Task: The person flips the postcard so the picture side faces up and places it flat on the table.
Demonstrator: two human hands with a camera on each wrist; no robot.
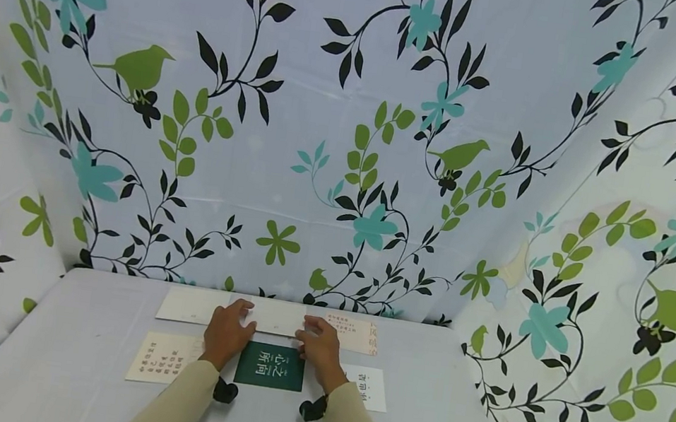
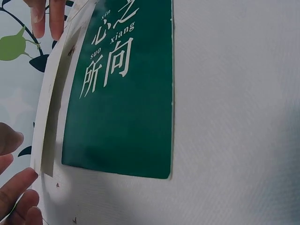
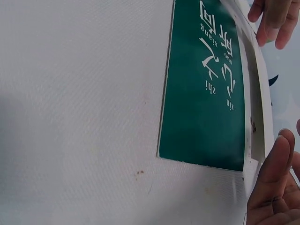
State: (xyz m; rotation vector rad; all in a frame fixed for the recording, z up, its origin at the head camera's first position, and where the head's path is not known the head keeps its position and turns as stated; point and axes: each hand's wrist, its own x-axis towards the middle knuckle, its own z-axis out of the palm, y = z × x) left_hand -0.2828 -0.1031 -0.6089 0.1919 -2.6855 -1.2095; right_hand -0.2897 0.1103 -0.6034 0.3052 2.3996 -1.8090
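A white card (image 1: 277, 318) is at the middle of the back row, between my hands. My left hand (image 1: 229, 331) holds its left end, and my right hand (image 1: 320, 344) holds its right end. In the left wrist view, a dark strip of shadow lies under the front edge of the white card (image 2: 47, 117). Just in front of it lies a dark green card (image 1: 270, 366) with white characters and small spelled-out letters. That green card (image 3: 204, 122) lies flat in the right wrist view, with neither hand on it.
Left of the middle, a plain pale card (image 1: 187, 305) lies behind a cream card (image 1: 158, 358) with dark writing. To the right, a cream card with red writing (image 1: 354, 333) lies behind a white lettered card (image 1: 372, 389). A patterned curtain (image 1: 293, 162) rises behind the white table (image 1: 76, 348).
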